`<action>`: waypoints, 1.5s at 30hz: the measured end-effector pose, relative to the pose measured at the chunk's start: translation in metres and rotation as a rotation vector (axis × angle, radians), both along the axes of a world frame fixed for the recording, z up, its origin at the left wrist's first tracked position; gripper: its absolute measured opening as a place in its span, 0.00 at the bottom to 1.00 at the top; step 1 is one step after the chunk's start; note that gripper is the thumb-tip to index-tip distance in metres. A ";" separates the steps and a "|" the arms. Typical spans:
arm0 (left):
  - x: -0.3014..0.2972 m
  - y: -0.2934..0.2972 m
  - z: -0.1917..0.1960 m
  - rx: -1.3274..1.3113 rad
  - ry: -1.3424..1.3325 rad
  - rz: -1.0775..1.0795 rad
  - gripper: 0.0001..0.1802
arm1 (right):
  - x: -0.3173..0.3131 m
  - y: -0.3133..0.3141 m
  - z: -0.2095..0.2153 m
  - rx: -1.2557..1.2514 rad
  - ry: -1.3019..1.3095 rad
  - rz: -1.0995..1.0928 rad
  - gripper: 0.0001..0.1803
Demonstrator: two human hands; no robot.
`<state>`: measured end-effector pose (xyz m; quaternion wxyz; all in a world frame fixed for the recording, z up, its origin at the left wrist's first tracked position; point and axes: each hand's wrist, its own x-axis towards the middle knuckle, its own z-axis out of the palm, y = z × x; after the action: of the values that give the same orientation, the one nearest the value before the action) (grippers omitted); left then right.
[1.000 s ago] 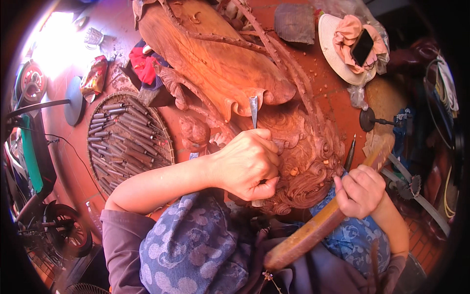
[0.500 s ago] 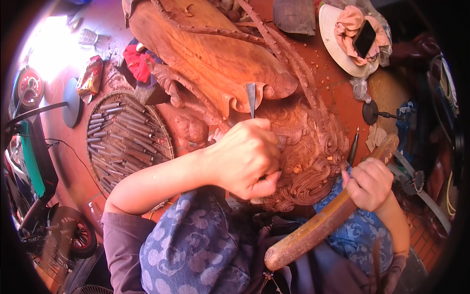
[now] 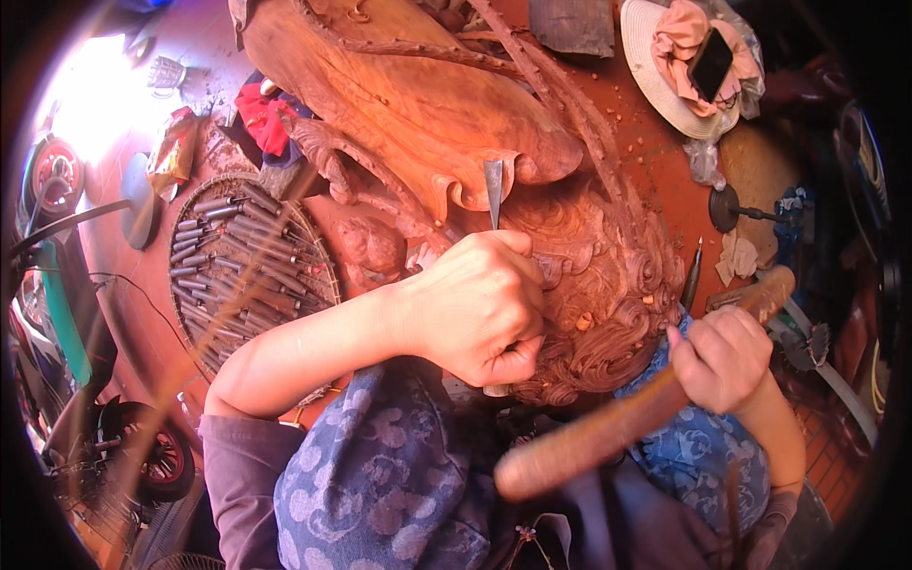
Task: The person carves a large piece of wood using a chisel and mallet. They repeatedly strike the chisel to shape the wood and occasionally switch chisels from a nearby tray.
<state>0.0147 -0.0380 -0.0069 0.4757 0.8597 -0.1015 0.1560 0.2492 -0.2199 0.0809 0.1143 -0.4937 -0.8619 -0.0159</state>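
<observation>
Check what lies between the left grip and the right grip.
Head view: starting from the left grip, the carving with wood chips on it, then blue cloth beside the right grip.

Floor [image 3: 655, 176]: orange-red tile, strewn with wood chips at half past one. Lying on it:
- Large carved wooden piece [image 3: 408, 104], twelve o'clock to centre.
- Dark wooden slab [image 3: 570, 27], one o'clock.
- Pale brimmed hat [image 3: 640, 71], half past one.
- Slim pointed tool [image 3: 694, 275], three o'clock.
- Round woven tray [image 3: 330, 256] (oval as seen here), nine o'clock.
- Shiny packet [image 3: 171, 157], ten o'clock.
- Clear mug [image 3: 166, 76], ten o'clock, farther out.
</observation>
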 end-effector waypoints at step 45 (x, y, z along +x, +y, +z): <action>0.003 0.016 0.008 -0.074 -0.024 -0.029 0.15 | 0.000 0.002 0.008 0.051 0.005 -0.053 0.11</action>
<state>0.0174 -0.0225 0.0013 0.5083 0.8379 -0.1137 0.1630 0.2488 -0.2183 0.0894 0.1285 -0.5133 -0.8476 -0.0396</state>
